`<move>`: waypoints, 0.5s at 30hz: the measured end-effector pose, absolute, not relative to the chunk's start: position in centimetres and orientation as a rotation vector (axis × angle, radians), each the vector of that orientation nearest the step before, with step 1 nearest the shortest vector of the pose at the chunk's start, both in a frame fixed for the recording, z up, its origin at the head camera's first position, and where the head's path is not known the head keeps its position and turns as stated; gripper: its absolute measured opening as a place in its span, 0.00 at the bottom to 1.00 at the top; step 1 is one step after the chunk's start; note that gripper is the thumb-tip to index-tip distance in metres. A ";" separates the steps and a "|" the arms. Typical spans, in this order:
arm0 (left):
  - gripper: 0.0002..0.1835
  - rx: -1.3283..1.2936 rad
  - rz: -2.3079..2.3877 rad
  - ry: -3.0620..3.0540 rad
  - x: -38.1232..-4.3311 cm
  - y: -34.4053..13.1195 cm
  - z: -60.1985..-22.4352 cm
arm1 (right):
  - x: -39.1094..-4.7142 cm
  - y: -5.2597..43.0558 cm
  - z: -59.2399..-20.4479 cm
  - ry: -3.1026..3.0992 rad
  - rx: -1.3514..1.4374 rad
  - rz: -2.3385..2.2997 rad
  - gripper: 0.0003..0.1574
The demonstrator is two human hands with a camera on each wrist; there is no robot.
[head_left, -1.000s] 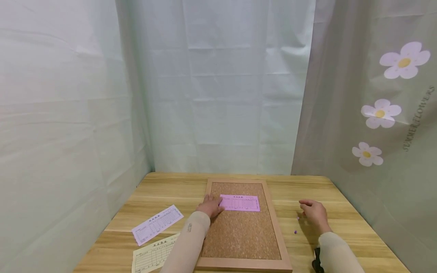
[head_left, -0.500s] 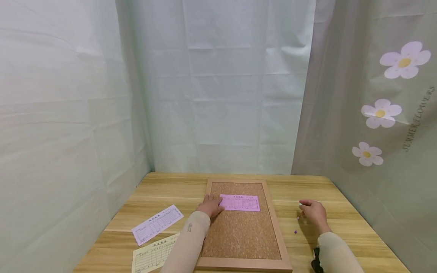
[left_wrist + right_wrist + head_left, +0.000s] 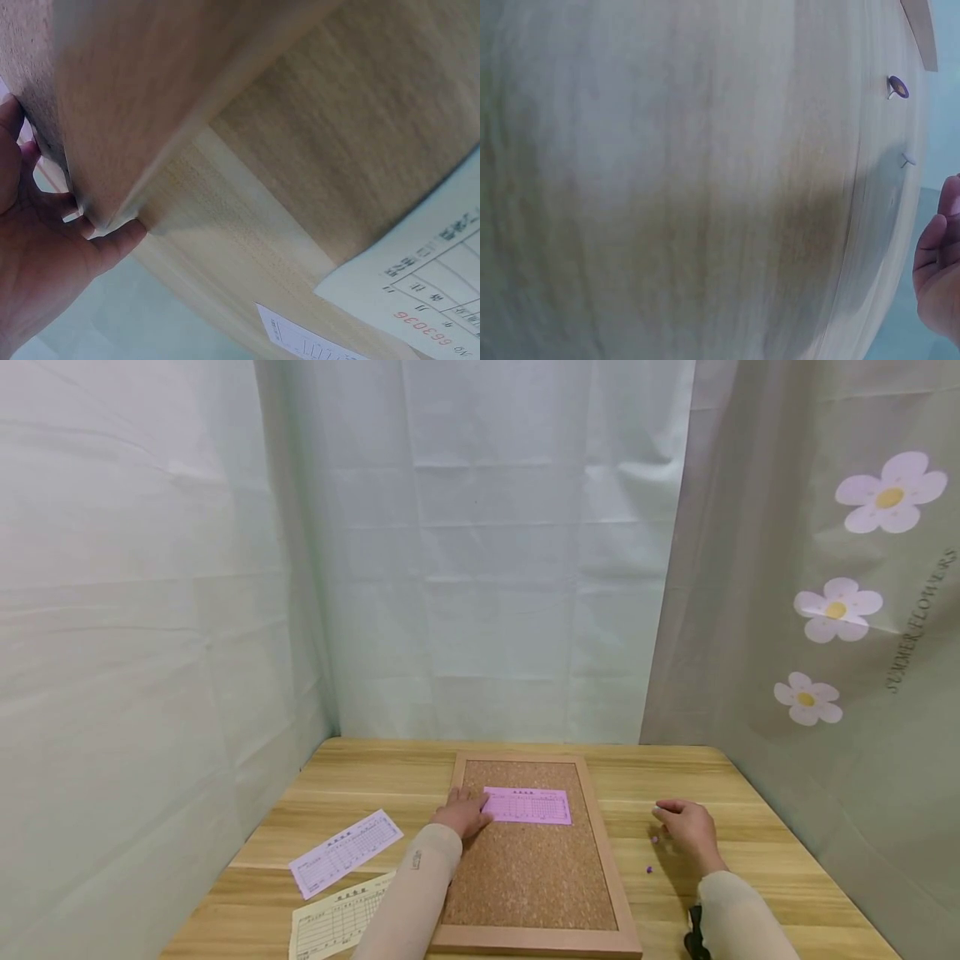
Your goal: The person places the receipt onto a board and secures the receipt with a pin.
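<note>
In the head view a framed cork board [image 3: 534,885] lies on the table, with a pink printed slip [image 3: 527,806] on its upper half. My left hand [image 3: 461,814] rests with spread fingers over the board's left edge, its fingertips at the slip's left end; the left wrist view shows the fingers along the frame. Right of the board, my right hand [image 3: 692,831] is raised with thumb and forefinger together, pinching a small whitish thumbtack [image 3: 657,809]. Below it on the table lie a pinkish thumbtack [image 3: 655,840] and a purple thumbtack [image 3: 649,869].
To the left of the board, a pale lilac slip [image 3: 347,853] and a yellow slip [image 3: 337,920] lie on the wooden table [image 3: 390,772]. My left sleeve partly covers the yellow one. Fabric curtains [image 3: 487,568] enclose the table at the back and sides.
The whitish thumbtack shows more plainly at my right fingertips than a second ago, and that hand has shifted very slightly left. The left hand and the slips have stayed in place.
</note>
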State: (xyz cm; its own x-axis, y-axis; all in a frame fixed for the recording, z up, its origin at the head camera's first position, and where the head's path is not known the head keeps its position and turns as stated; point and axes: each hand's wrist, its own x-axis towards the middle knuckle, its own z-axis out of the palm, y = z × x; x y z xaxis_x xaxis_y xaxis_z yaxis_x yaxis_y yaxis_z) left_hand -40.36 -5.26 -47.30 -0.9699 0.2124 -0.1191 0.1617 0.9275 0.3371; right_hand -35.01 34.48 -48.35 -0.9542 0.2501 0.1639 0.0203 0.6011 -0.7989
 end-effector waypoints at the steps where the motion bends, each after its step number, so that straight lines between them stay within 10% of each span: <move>1: 0.29 0.286 0.491 2.931 -40.3 -5.3 -47.3 | -35.0 34.5 -48.4 -2.573 -0.221 1.278 0.19; 15: 0.28 0.299 0.535 2.952 -40.2 -5.2 -47.5 | -35.3 33.5 -48.3 -2.568 -0.234 1.326 0.19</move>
